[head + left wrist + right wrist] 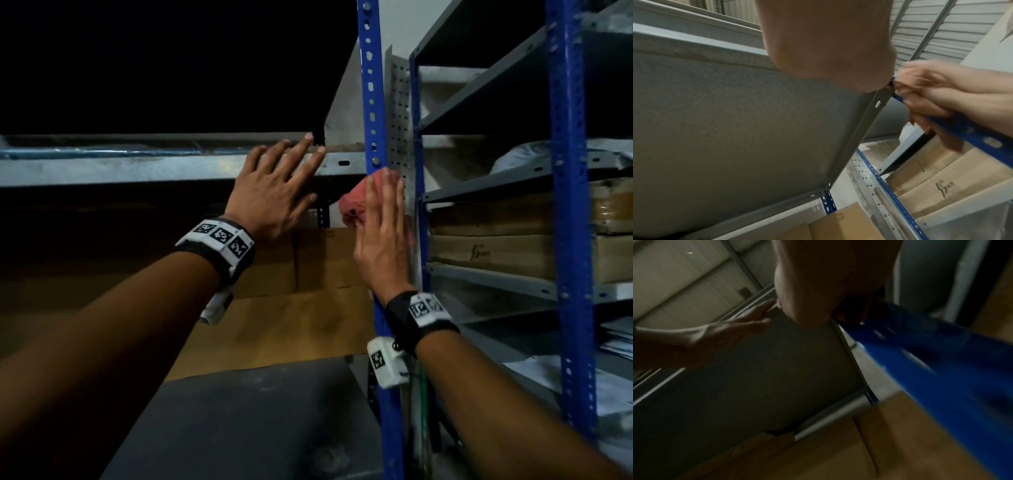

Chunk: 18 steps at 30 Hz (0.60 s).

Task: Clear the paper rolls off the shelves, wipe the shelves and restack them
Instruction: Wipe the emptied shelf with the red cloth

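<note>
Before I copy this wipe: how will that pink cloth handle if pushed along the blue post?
The cloth is bunched under the right hand, so it is probably floppy and light. Pressed on the post, it should slide rather than roll, though it may snag on the post's holes.

Light: dim, darkest at upper left.
Wall [346, 102]: pale, seen behind the racks.
Ceiling [962, 27]: ribbed grey metal sheeting.

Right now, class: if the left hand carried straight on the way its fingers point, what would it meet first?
The left hand points up and right, fingers already against the grey shelf's front edge. Going on, it would probably meet the blue upright first, though depth is unclear.
</note>
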### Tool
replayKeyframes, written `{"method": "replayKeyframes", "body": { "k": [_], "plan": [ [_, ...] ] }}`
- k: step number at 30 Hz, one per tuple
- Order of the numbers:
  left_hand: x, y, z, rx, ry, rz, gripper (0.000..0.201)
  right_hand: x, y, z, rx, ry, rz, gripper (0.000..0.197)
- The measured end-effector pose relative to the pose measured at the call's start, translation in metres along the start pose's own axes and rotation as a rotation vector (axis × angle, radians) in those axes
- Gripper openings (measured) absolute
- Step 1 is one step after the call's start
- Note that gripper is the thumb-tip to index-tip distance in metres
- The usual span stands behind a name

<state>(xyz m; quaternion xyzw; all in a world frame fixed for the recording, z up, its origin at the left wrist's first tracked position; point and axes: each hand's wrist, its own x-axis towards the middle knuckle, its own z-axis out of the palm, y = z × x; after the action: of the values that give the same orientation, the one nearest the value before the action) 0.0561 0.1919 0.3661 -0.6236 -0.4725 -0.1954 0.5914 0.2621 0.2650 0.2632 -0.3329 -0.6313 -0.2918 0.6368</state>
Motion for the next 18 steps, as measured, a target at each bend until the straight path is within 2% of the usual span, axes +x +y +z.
{"method": "replayKeyframes", "body": {
  "k": [3, 5, 7, 10, 15, 18],
  "plan": [
    [0.000, 0.001, -0.004, -0.003, -0.013, -0.002, 0.074, -0.066, -0.003, -0.006, -0.059, -0.013, 0.047, 0.079],
    [0.000, 0.002, -0.008, -0.019, -0.041, 0.000, 0.075, -0.124, -0.001, -0.014, -0.098, -0.122, 0.031, 0.081],
    [0.001, 0.001, -0.009, -0.032, -0.049, 0.005, 0.075, -0.159, 0.004, -0.021, -0.134, -0.216, -0.012, 0.084],
    [0.002, 0.001, -0.008, -0.031, -0.047, 0.006, 0.074, -0.128, 0.009, -0.024, -0.052, -0.234, -0.009, 0.095],
    [0.002, 0.001, -0.004, -0.022, -0.027, 0.014, 0.074, -0.010, 0.002, -0.015, -0.002, -0.169, 0.013, 0.088],
    [0.001, -0.001, -0.003, -0.022, -0.026, 0.022, 0.074, -0.012, -0.005, -0.012, -0.044, -0.130, 0.021, 0.086]
  ]
}}
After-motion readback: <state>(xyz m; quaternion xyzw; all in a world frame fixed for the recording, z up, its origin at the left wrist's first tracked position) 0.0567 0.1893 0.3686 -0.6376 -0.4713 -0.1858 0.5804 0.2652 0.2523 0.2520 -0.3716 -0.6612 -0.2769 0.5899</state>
